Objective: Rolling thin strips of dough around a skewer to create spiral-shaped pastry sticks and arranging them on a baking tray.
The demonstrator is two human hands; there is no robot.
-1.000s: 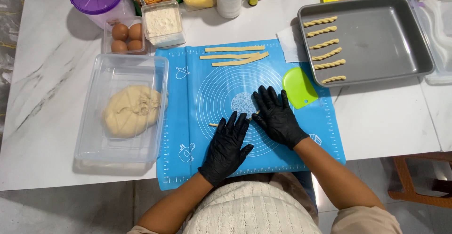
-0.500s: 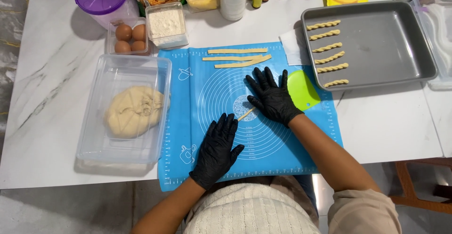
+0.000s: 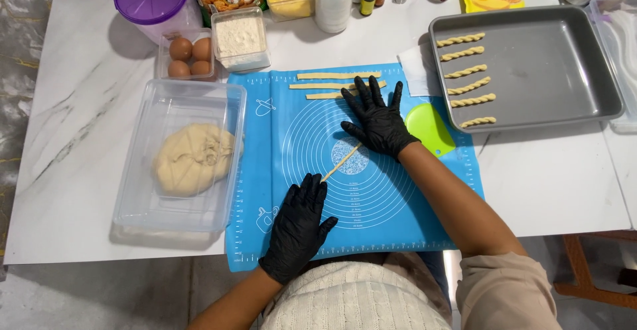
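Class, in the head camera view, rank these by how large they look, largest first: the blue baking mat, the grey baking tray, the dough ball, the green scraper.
1. blue baking mat
2. grey baking tray
3. dough ball
4. green scraper

White marble-veined table (image 3: pixel 79 117) stands on grey mottled floor (image 3: pixel 99 297).

Bare blue mat (image 3: pixel 398 220) lies free; dough tub (image 3: pixel 182 161) flanks left, green scraper (image 3: pixel 430 127) and baking tray (image 3: pixel 551 71) right.
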